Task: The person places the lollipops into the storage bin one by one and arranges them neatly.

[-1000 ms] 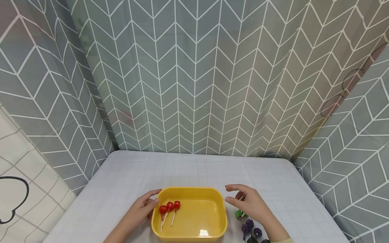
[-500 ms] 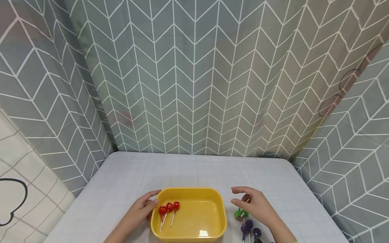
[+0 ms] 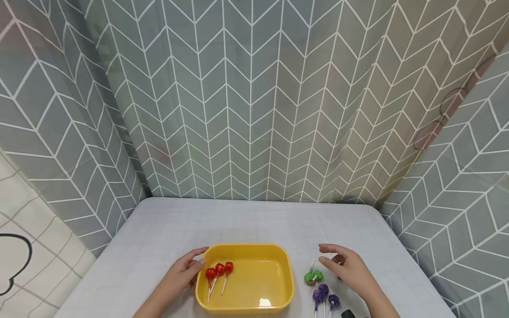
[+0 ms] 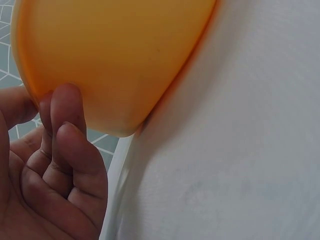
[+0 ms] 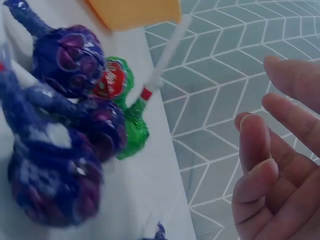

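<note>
A yellow plastic tray (image 3: 264, 276) sits near the front of the table, with red-wrapped lollipops (image 3: 220, 268) lying at its left side. My left hand (image 3: 184, 270) holds the tray's left rim; in the left wrist view its fingers bend against the outer wall (image 4: 110, 65). Right of the tray, green lollipops (image 3: 313, 277) and purple lollipops (image 3: 323, 291) lie on the table. My right hand (image 3: 347, 267) hovers just right of the green ones, fingers loosely bent and thumb apart, holding nothing. The right wrist view shows purple wrappers (image 5: 55, 185) close up.
A black object (image 3: 347, 314) shows at the bottom edge beside the right forearm. The white-covered table (image 3: 254, 221) reaches back to a grey patterned curtain (image 3: 254, 110). Similar curtain hangs on both sides.
My right hand has moved right, away from the tray and past the green lollipops, uncovering them and the purple ones. The left hand keeps its hold on the rim.
</note>
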A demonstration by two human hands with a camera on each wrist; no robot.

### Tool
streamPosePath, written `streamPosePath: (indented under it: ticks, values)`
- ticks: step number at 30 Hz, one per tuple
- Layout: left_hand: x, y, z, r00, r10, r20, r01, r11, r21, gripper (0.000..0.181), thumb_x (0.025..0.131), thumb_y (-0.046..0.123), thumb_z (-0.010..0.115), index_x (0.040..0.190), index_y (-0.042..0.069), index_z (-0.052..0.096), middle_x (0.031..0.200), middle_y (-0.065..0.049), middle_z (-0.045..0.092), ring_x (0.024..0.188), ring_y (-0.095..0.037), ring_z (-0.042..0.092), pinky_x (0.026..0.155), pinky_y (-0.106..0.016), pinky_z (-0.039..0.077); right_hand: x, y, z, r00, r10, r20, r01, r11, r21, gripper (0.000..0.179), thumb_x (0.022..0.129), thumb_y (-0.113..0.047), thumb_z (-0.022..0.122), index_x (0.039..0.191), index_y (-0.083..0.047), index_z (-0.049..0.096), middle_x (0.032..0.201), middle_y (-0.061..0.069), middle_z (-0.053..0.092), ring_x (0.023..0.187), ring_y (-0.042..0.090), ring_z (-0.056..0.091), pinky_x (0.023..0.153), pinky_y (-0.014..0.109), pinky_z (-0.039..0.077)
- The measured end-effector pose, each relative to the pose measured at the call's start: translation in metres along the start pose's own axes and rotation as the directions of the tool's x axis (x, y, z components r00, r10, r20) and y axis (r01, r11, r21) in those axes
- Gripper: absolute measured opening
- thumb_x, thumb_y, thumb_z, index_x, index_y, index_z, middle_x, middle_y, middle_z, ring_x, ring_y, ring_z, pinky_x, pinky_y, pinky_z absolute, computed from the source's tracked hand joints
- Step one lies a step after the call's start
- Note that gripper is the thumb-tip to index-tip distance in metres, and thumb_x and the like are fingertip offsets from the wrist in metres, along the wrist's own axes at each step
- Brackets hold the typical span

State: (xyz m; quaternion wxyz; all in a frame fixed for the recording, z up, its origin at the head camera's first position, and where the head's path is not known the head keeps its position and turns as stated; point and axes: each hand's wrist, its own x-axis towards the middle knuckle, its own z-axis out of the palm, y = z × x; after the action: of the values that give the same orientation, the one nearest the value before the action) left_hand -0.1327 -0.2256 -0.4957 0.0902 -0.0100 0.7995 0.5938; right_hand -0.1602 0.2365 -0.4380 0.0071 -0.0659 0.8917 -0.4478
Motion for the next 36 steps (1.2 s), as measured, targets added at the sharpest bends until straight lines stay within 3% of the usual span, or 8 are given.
streamPosePath:
  ticks: [5,14,24,36]
  values:
    - [0.001,-0.002,-0.001,1.0,0.002,0.01,-0.002,1.0,-0.01,0.063,0.097,0.046,0.059,0.147,0.01,0.044,0.078,-0.011,0.064,0.06,-0.024,0.056,0.053,-0.033,0.051,-0.003,0.009,-0.01,1.0,0.007,-0.001,-0.007,1.0,0.012,0.048,0.088,-0.041,0.074,0.128,-0.015,0.066,0.121,0.007,0.066,0.072,0.021,0.061,0.055,0.029,0.047]
    - [0.0,-0.001,-0.001,1.0,0.0,-0.001,0.0,1.0,-0.006,0.063,0.097,0.046,0.06,0.146,0.011,0.045,0.077,-0.011,0.062,0.06,-0.024,0.056,0.053,-0.033,0.051,-0.007,0.023,-0.03,0.998,0.05,-0.045,-0.051,0.999,-0.011,0.053,0.09,-0.042,0.072,0.132,-0.011,0.063,0.123,0.01,0.065,0.078,0.02,0.064,0.065,0.029,0.05]
    - [-0.001,-0.001,-0.002,1.0,-0.015,0.01,0.015,1.0,-0.007,0.063,0.097,0.048,0.059,0.146,0.012,0.045,0.077,-0.012,0.062,0.061,-0.024,0.056,0.055,-0.033,0.052,-0.009,0.035,-0.028,0.993,0.114,-0.042,-0.112,0.992,0.049,0.051,0.09,-0.034,0.073,0.131,-0.005,0.063,0.124,0.013,0.064,0.08,0.021,0.065,0.069,0.029,0.052]
    - [0.0,0.002,-0.001,1.0,-0.011,0.009,0.012,1.0,-0.018,0.062,0.097,0.046,0.059,0.147,0.011,0.045,0.076,-0.011,0.062,0.059,-0.024,0.056,0.053,-0.033,0.051,-0.008,0.052,-0.025,0.983,0.177,-0.048,-0.176,0.984,0.017,0.05,0.09,-0.032,0.074,0.13,-0.004,0.063,0.122,0.013,0.065,0.077,0.019,0.064,0.065,0.03,0.05]
